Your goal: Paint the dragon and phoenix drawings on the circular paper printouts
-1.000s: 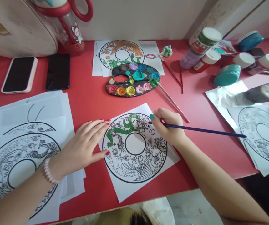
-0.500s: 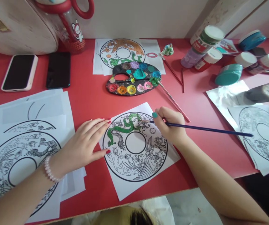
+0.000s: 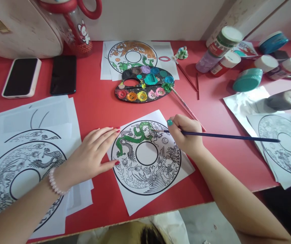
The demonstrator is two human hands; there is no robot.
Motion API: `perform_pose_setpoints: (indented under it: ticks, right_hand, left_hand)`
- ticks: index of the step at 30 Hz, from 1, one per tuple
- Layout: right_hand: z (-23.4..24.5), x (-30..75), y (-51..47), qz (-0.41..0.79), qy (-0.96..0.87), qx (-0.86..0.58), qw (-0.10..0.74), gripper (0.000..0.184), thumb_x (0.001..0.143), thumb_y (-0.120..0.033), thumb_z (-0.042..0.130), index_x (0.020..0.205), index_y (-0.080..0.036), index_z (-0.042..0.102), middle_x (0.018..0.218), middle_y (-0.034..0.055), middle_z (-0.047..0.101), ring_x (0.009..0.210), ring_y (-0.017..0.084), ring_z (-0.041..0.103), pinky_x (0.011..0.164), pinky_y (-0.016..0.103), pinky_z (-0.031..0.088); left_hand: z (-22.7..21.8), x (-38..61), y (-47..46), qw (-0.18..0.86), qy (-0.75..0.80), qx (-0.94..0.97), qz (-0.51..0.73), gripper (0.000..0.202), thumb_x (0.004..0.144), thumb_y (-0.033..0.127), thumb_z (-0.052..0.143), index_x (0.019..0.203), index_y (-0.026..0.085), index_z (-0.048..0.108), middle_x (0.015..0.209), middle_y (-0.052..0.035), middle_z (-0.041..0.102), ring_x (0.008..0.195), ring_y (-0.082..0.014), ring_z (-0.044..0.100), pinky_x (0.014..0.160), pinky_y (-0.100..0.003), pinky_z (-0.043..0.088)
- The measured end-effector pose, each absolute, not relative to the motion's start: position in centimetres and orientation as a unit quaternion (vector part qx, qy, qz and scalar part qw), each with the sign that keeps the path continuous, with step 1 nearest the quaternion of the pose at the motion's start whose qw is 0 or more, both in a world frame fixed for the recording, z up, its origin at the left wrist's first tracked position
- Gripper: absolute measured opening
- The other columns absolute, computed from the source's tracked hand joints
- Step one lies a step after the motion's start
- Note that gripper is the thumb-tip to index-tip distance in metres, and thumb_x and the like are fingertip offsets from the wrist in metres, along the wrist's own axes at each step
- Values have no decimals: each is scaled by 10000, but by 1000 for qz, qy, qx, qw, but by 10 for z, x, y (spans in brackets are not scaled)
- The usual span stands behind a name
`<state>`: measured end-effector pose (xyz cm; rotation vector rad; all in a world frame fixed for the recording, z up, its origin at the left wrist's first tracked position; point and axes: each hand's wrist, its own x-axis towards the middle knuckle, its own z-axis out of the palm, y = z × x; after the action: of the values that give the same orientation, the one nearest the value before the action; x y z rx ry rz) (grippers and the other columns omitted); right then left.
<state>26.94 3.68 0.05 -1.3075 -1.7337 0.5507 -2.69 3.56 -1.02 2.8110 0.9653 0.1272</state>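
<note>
A white sheet (image 3: 135, 200) printed with a round dragon and phoenix design lies in front of me, its dragon (image 3: 130, 137) partly painted green. My right hand (image 3: 187, 137) grips a dark blue paintbrush (image 3: 226, 137), whose bristles touch the sheet near the dragon's head. The handle points off to the right. Flat and with fingers stretched, my left hand (image 3: 96, 150) rests at the sheet's left edge; its fingertips lie on the paper. Behind the sheet sits a black palette (image 3: 145, 88) with wells of many paint colours, and a second paintbrush (image 3: 186, 106) leans on its green paint.
Printed sheets (image 3: 26, 159) are stacked at the left, below two phones (image 3: 21, 78). A red-lidded bottle (image 3: 76, 34) stands behind them. Paint jars (image 3: 228, 40) crowd the back right, near more printed sheets (image 3: 282, 145). Behind the palette lies a painted sheet (image 3: 132, 51).
My right hand has shifted slightly right, and the paintbrush's bristles have moved a little right with it. The brush handle's far end has swung slightly up and right. My left hand stays put.
</note>
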Motion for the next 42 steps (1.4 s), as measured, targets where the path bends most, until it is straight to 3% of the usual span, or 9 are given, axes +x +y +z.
perform_pose_setpoints:
  ticks: [33, 42]
  right_hand:
    - [4, 268, 34, 183, -693, -553, 425, 356, 770, -71, 471, 576, -213, 209, 501, -67, 219, 461, 66, 189, 413, 225, 177]
    - [0, 265, 35, 231, -715, -502, 427, 330, 797, -114, 470, 599, -218, 227, 525, -66, 232, 473, 68, 216, 434, 223, 195]
  left_hand:
    - [-10, -26, 37, 78, 315, 944, 52, 806, 911, 549, 450, 1515, 160, 84, 1458, -128, 412, 1329, -317, 371, 1078, -494, 347]
    - [-10, -26, 36, 80, 315, 944, 53, 818, 908, 547, 460, 1516, 157, 76, 1464, -132, 405, 1334, -319, 362, 1085, -496, 335]
